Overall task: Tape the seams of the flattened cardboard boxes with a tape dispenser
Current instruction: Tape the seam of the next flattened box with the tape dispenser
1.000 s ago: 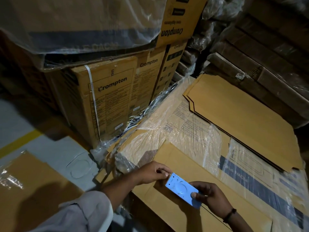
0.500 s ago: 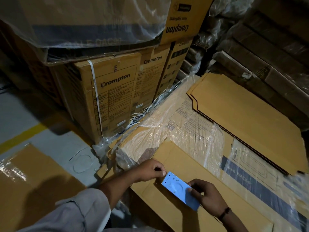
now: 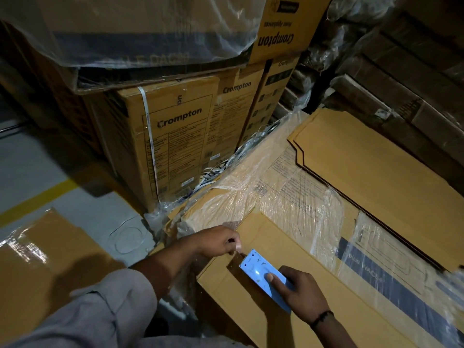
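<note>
A flattened brown cardboard box (image 3: 273,247) lies on top of a plastic-wrapped stack at the lower middle. My right hand (image 3: 300,288) grips a light blue tape dispenser (image 3: 261,271) that rests on the box near its left corner, serrated edge pointing up-left. My left hand (image 3: 218,241) is pinched on the end of the tape (image 3: 240,252) just beyond the dispenser's teeth, at the box's edge. The tape roll itself is hidden under the dispenser.
A second flattened box (image 3: 376,177) lies at the right on the wrapped stack (image 3: 283,187). Printed Crompton cartons (image 3: 175,136) are stacked behind. Dark bundles (image 3: 406,79) fill the far right. Another wrapped cardboard sheet (image 3: 42,257) lies on the grey floor at the left, past a yellow line (image 3: 42,194).
The view has shifted slightly. My left hand's fingers have closed onto the tape end at the dispenser's teeth, and the dispenser has slid a little down and to the right.
</note>
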